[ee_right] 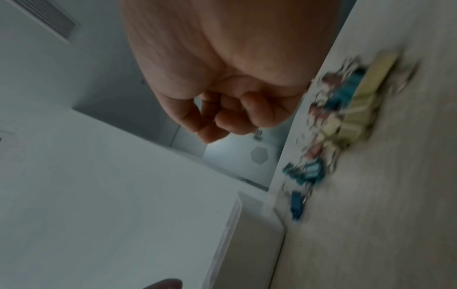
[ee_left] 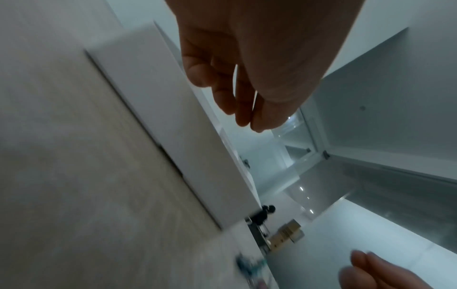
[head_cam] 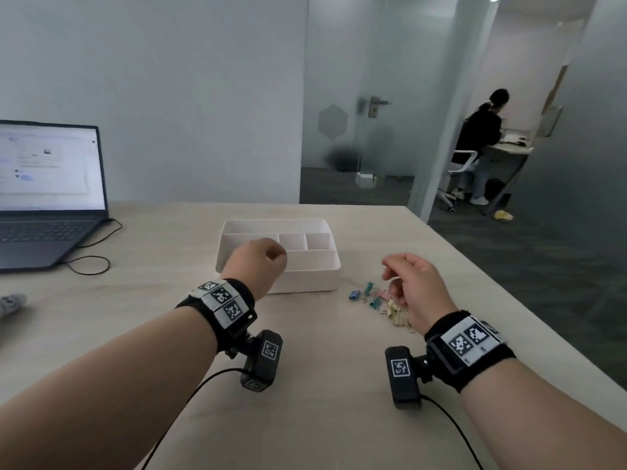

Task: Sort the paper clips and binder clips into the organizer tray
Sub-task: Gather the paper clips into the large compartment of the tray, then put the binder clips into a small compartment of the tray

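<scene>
**Both hands hovering, no clip yet in the tray**

I am viewing the bench remotely and reporting what the three cameras are showing.

The organizer tray (head_cam: 334, 266) is sitting on the counter (head_cam: 305, 418) ahead of me, its compartments facing up and, as far as I am seeing, holding nothing. The pile of binder clips (head_cam: 380, 303), blue, teal, pink and yellow, is lying loose on the counter just to the right of the tray, near its front corner. I judge that placement is deliberate: the pile is within a short carry of the compartments. Any wire paper clips in the pile are too small and blurred for me to be picking out.

My left hand (head_cam: 259, 266) is hovering in front of the tray's near wall. Its fingers (ee_left: 222, 97) are hanging loosely bent, tips close together, and I am seeing nothing in them. I judge it is waiting there to steady the tray or to receive.

My right hand (head_cam: 415, 283) is hanging over the pile, not touching it. Its fingers (ee_right: 230, 119) are curled in towards the palm; the wrist view is showing no clip between them, though motion blur is limiting certainty.

Sorting is, in my judgement, only beginning.
</scene>
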The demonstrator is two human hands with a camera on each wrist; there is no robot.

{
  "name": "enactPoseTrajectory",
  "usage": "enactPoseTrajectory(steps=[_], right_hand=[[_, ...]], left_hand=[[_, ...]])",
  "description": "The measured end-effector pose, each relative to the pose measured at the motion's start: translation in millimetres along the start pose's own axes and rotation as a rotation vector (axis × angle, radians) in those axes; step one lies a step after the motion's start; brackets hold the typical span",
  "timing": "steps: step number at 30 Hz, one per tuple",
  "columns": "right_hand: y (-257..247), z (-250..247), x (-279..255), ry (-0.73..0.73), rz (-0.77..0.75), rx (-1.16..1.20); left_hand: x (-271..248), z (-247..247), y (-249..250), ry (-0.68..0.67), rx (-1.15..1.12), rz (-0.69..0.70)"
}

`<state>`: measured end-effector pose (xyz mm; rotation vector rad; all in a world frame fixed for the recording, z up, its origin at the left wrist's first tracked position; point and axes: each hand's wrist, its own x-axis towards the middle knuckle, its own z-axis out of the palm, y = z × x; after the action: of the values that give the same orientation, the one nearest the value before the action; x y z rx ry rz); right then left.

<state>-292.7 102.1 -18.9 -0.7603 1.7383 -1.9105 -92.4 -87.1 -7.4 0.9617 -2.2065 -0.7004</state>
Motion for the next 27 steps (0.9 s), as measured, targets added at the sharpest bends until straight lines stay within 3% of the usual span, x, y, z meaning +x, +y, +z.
enactPoseTrajectory(steps=[7,10,17,20,24,27], right_hand=[[17.8,-57.5,1.2,0.321,-0.027,-0.022],[28.3,-71.4,1.2,0.358,-0.023,-0.11],[40.2,-83.8,6.3,0.049,-0.023,-0.461],[43.2,-81.9,8.4,-0.119,-0.009,-0.565],[44.4,-80.2,15.1,-0.233,-0.065,-0.853],[46.2,-79.4,18.2,-0.281,-0.084,-0.922]], left_hand=[[-29.7,70.9,40.2,-0.213,-0.158,0.055],[-34.1,91.0,50.0,-0.276,-0.228,0.018],[-31.7,121.3,67.5,-0.365,-0.229,0.038],[-27.0,133.5,65.4,-0.438,-0.096,0.087],[-24.8,142.4,69.2,-0.495,0.221,0.126],[-23.8,145.9,65.2,-0.477,0.219,0.127]])
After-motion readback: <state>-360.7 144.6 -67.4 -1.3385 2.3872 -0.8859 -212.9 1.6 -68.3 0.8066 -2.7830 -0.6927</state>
